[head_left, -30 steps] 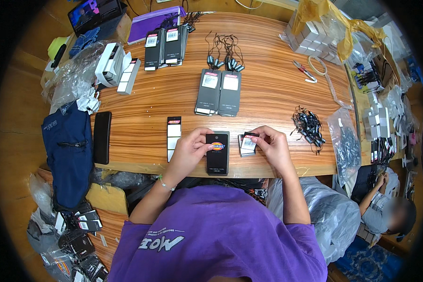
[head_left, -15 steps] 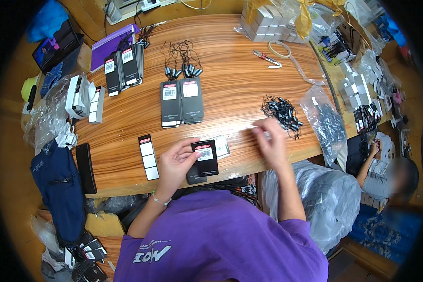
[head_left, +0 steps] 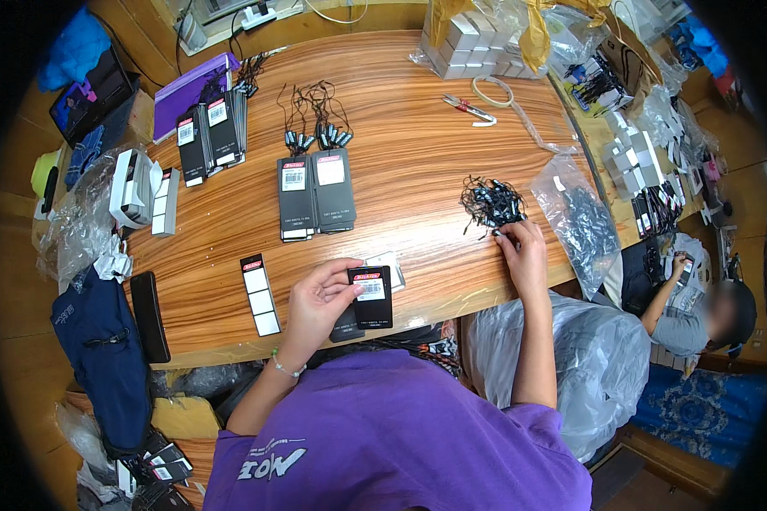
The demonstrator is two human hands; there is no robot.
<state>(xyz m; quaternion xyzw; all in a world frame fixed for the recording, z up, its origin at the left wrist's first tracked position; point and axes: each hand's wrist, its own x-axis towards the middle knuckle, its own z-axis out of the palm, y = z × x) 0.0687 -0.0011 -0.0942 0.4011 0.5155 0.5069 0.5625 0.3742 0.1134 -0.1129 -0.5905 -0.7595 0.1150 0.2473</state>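
My left hand (head_left: 317,300) pinches a black hang tag (head_left: 377,312) with a red strip and a white barcode sticker, just above the table's near edge. Under it lie a grey tag (head_left: 346,327) and a sticker sheet (head_left: 397,272), both partly covered. Thumb and fingertips of my right hand (head_left: 527,252) are pinched at the near edge of a tangled pile of black tag strings (head_left: 491,201). A strip of blank white labels (head_left: 261,296) lies left of my left hand. Farther back are two stacks of grey tags (head_left: 332,194) with strings attached.
More stacked tags (head_left: 223,140) lie at the back left, and a phone (head_left: 149,317) near the left edge. Pliers (head_left: 469,111) and a tape ring (head_left: 493,91) sit far right, before small white boxes (head_left: 464,43). A plastic bag (head_left: 578,213) overhangs the right edge; another person (head_left: 683,315) sits beyond.
My right hand has moved right to the string pile, and its fingers have closed at the pile's edge. My left hand still holds the black tag; the whole view has shifted slightly.
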